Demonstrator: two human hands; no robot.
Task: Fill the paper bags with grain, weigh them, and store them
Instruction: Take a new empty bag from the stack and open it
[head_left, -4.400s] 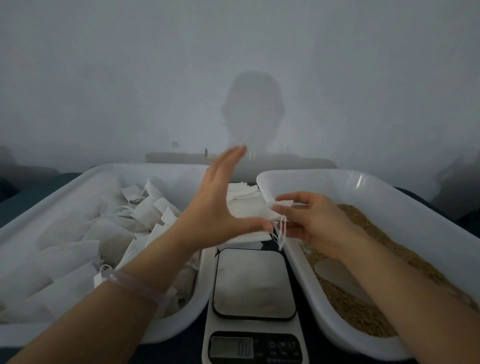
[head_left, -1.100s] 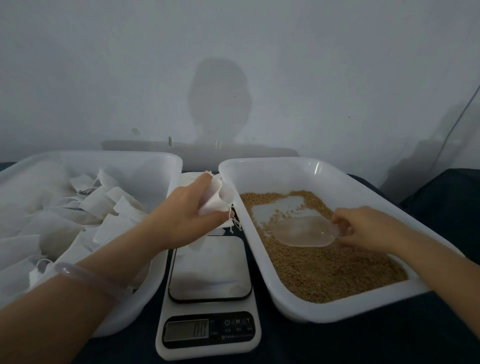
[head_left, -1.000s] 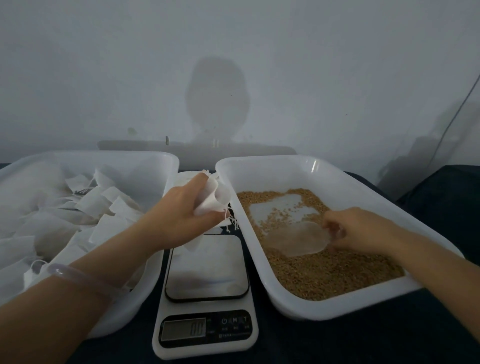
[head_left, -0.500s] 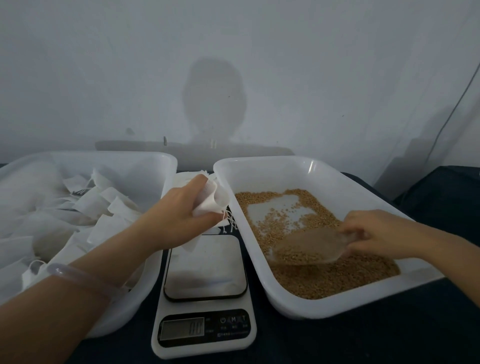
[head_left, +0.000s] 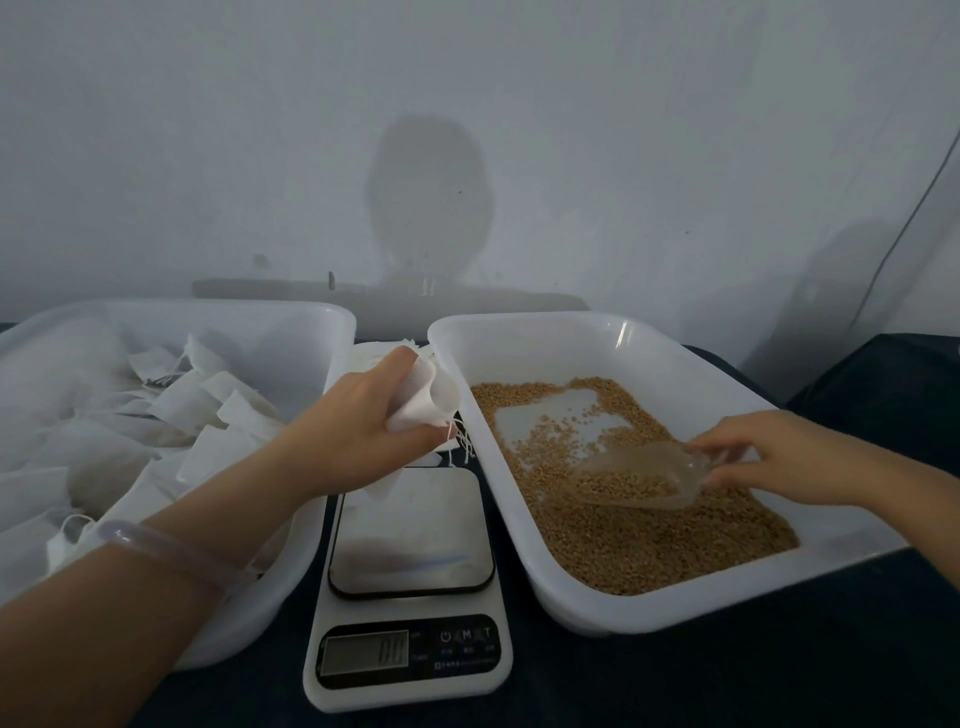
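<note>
Here, a left hand (head_left: 358, 434) pinches a soft white paper bag (head_left: 432, 396), mouth curled open and strings dangling, above the far edge of a flat digital scale (head_left: 410, 530), while the right hand (head_left: 774, 457) grips the handle of a clear plastic scoop (head_left: 636, 475) part-filled with golden grain (head_left: 623, 540) inside the white rectangular tub (head_left: 571, 610) on the right. A matching tub (head_left: 291, 338) on the left holds a crumpled heap of white bags (head_left: 197, 410); a translucent bangle (head_left: 156, 545) circles the left wrist.

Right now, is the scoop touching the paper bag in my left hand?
Apart. Head view: the scoop, in the right hand, sits over the grain tray, a clear gap from the paper bag.
</note>
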